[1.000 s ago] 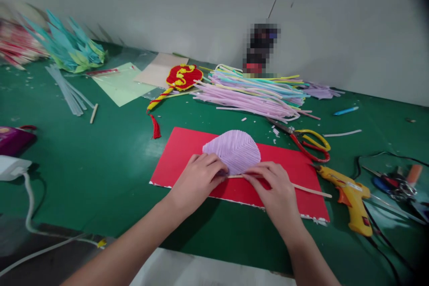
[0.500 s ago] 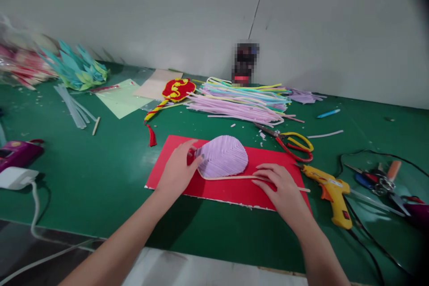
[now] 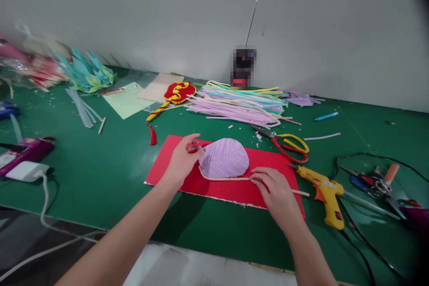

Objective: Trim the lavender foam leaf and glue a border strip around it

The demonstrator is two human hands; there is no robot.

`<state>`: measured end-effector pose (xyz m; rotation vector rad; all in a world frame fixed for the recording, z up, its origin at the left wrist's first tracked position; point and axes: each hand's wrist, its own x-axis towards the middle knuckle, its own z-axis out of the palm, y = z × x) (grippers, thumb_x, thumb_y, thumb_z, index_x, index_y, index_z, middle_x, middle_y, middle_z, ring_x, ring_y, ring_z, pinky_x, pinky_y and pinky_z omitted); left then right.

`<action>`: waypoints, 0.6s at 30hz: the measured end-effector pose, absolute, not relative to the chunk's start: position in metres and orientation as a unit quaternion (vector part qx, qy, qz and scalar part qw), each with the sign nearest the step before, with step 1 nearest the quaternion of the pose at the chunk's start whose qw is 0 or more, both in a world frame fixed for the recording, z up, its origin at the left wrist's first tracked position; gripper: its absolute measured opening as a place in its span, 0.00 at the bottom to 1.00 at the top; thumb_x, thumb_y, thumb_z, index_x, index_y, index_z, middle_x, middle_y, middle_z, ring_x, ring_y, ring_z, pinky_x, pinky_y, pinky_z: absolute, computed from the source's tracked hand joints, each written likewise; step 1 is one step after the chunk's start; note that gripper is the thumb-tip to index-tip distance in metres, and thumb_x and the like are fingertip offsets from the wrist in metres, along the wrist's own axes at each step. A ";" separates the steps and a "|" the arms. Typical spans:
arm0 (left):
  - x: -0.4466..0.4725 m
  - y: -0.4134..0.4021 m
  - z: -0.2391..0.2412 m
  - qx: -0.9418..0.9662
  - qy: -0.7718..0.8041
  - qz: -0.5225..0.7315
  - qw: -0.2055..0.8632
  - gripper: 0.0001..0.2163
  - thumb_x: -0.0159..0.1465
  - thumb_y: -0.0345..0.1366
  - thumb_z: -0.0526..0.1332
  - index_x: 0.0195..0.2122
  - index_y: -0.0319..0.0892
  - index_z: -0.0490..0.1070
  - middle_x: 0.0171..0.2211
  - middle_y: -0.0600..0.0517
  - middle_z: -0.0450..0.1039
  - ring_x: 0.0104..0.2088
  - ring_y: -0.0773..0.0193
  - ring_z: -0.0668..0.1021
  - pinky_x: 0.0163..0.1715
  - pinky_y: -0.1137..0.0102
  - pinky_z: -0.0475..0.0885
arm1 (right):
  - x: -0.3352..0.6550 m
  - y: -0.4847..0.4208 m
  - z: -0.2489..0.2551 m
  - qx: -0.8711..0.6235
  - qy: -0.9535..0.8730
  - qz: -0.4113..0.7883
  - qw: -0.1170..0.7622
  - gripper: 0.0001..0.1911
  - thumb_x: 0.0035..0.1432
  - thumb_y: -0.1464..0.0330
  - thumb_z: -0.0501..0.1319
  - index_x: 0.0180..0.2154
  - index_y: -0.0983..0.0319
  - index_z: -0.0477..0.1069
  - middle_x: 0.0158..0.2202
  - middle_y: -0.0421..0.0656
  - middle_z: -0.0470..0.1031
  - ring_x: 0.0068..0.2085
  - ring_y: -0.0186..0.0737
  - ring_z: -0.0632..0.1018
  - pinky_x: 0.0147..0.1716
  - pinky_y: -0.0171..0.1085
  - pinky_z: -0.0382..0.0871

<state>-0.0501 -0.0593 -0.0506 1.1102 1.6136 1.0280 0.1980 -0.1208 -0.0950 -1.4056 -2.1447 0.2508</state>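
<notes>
A lilac oval panel (image 3: 225, 157) made of pipe cleaners in slanting rows lies on a red board (image 3: 214, 190). My left hand (image 3: 182, 160) is at its narrow left end, thumb and a finger closed on the tip, another finger raised. A pale pipe cleaner (image 3: 225, 179) bends round the panel's lower left and follows its lower edge. Near the panel's lower right, my right hand (image 3: 274, 191) pinches this pipe cleaner between thumb and fingertips. The strip passes beneath that hand, and its free end shows to the right.
Scissors (image 3: 290, 145) and a yellow glue gun (image 3: 323, 192) lie to the right, near keys (image 3: 377, 183). Behind are a pile of pastel pipe cleaners (image 3: 236, 105) and a red-yellow fan ornament (image 3: 179, 93). A purple power strip (image 3: 30, 152) with a white plug sits left.
My right hand has slid slightly left along the pale pipe cleaner, its fingertips now closed nearer the panel. My left thumb has drawn back a little from the panel's surface. The view has shifted slightly.
</notes>
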 end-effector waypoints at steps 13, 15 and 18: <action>-0.050 -0.030 -0.043 0.516 0.547 0.375 0.542 0.22 0.51 0.22 0.59 0.48 0.41 0.68 0.45 0.45 0.73 0.45 0.61 0.74 0.43 0.65 0.69 | 0.195 -0.139 -0.080 -0.511 -0.792 0.116 0.313 0.09 0.63 0.70 0.52 0.39 0.59 0.71 0.39 0.45 0.74 0.42 0.42 0.74 0.43 0.43 0.68; -0.051 -0.025 -0.042 0.544 0.541 0.353 0.535 0.22 0.50 0.22 0.58 0.48 0.40 0.69 0.45 0.45 0.73 0.45 0.61 0.74 0.44 0.65 0.69 | 0.192 -0.143 -0.079 -0.502 -0.794 0.133 0.314 0.10 0.63 0.70 0.51 0.40 0.59 0.70 0.40 0.45 0.74 0.43 0.42 0.74 0.43 0.44 0.68; -0.051 -0.021 -0.043 0.593 0.541 0.333 0.495 0.21 0.51 0.22 0.58 0.46 0.40 0.70 0.45 0.45 0.73 0.45 0.62 0.75 0.44 0.65 0.70 | 0.185 -0.145 -0.079 -0.505 -0.795 0.149 0.302 0.11 0.64 0.70 0.49 0.40 0.59 0.70 0.41 0.46 0.74 0.43 0.42 0.74 0.44 0.44 0.68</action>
